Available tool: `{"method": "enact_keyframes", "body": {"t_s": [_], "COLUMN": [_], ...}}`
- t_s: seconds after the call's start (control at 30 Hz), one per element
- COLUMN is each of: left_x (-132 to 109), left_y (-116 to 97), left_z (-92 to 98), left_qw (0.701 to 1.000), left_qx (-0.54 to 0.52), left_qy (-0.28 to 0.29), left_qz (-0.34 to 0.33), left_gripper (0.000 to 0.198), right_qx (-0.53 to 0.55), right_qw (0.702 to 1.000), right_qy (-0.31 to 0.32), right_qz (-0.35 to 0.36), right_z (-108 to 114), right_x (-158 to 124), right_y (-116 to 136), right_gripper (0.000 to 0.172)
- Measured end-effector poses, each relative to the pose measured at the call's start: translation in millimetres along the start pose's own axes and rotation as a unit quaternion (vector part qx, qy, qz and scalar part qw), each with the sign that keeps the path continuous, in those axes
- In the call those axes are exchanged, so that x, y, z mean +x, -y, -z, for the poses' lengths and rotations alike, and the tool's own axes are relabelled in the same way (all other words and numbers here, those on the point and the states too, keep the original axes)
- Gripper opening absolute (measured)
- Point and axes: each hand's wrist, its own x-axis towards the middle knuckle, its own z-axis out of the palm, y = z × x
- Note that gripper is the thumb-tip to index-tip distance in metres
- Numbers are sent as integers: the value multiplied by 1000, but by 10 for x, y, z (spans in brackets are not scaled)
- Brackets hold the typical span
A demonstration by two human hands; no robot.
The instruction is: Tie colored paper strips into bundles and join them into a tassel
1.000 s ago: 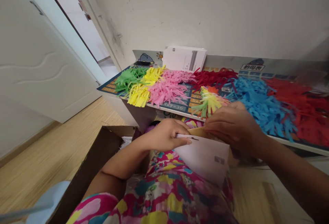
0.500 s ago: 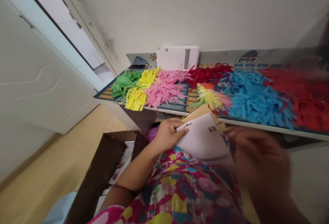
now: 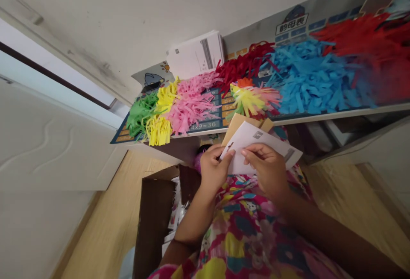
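My left hand (image 3: 213, 170) pinches the white card (image 3: 245, 140) and tan card (image 3: 238, 122) just off the counter's (image 3: 323, 116) front edge. My right hand (image 3: 270, 168) bunches over the white card; whether it grips anything, I can't tell. I'm apparently working its face; next calls for steadiness.

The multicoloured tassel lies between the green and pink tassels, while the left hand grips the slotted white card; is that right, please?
Not quite: in the head view, the multicoloured tassel lies between the pink tassels and the blue tassels. The left hand does grip the slotted white card.
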Motion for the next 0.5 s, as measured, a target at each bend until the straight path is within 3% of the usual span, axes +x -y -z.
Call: {"method": "enact_keyframes", "body": {"t_s": [0.5], "left_x": [-71], "left_y": [-157], "left_z": [-55], "left_qw": [999], "left_qx": [20], "left_qy": [1], "left_qz": [-29], "left_gripper": [17], "right_qx": [-25], "right_qw": [998], "right_qy": [-37], "right_qz": [44], "right_z": [-12], "right_x": [-4], "right_y": [6], "right_gripper": [26]}}
